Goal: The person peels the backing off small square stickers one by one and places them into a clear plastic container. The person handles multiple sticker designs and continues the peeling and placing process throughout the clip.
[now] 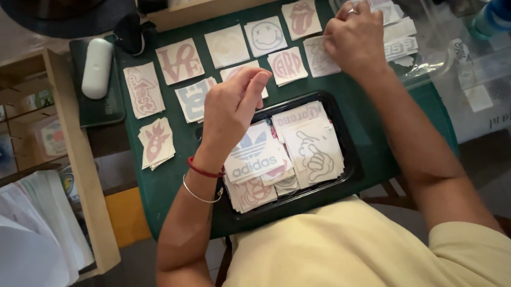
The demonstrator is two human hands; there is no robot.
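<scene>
1. Work area: a green mat (155, 186) carries single decal sheets laid out in rows. These include a smiley-face sheet (269, 35), a lips-and-tongue sheet (301, 16) and a round-lettered sheet (287, 66). A black tray (349, 157) sits at the near edge of the mat, with stacked sheets (301, 142) in it.
2. My left hand (231, 105) hovers over the far left corner of the tray. Its fingers are gathered toward the thumb as for a pinch. I cannot tell whether a sheet is caught between them.
3. My right hand (354, 38) is at the far right end of the rows, knuckles up. Its curled fingers rest on the edge of a pale line-drawn sheet (316, 59). The fingertips are hidden, so I cannot tell whether they pinch the sheet or only press it flat.
4. That sheet lies on the mat just beside the round-lettered one. A clear plastic bag (428, 64) with more sheets lies to the right of it.
5. Step in hand, as I judge it: handling single sheets at the rows, one hand at the row end and one over the stock.
6. Any further placing calls for separating one sheet from its stack and keeping it flat. It must land in a free gap without overlapping a neighbour.
7. Also present on the left are a white oblong case (97, 67) and a wooden shelf (75, 155).
</scene>
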